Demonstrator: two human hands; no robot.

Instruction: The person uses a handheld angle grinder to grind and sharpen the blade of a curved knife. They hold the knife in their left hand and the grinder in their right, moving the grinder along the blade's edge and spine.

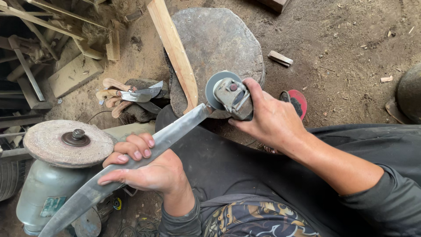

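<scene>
Left fingers (133, 151): curled over the top of the blade (131, 164), thumb beneath; closed grip at mid-length.
Right fingers (256, 94): wrapped shut around the body of the grinder (232, 97); thumb on the near side.
Left hand (147, 169): palm under the blade, wrist over the lap, dark sleeve at the cuff.
Right hand (272, 118): back of hand up, forearm running in from the lower right.
Blade: long, curved, bare grey steel; runs from lower left, past the motor, up to its end just below the grinder. Tilted, upper end higher in frame.
Grinder: held above the blade's upper end; grey disc (217, 87) faces left, its lower edge at or just beside the blade end. Contact cannot be confirmed.
Block (219, 39): round worn wood stump behind the grinder, on the dirt floor.
Plank (173, 48): pale wood strip leaning across the block's left edge.
Wheel (68, 142): flat round stone on a grey-green motor (44, 193), left of the left hand, near the blade's lower part.
Knives (131, 94): several with pale wood handles, piled left of the block.
Sandal (296, 101): red, on the ground right of the right hand.
</scene>
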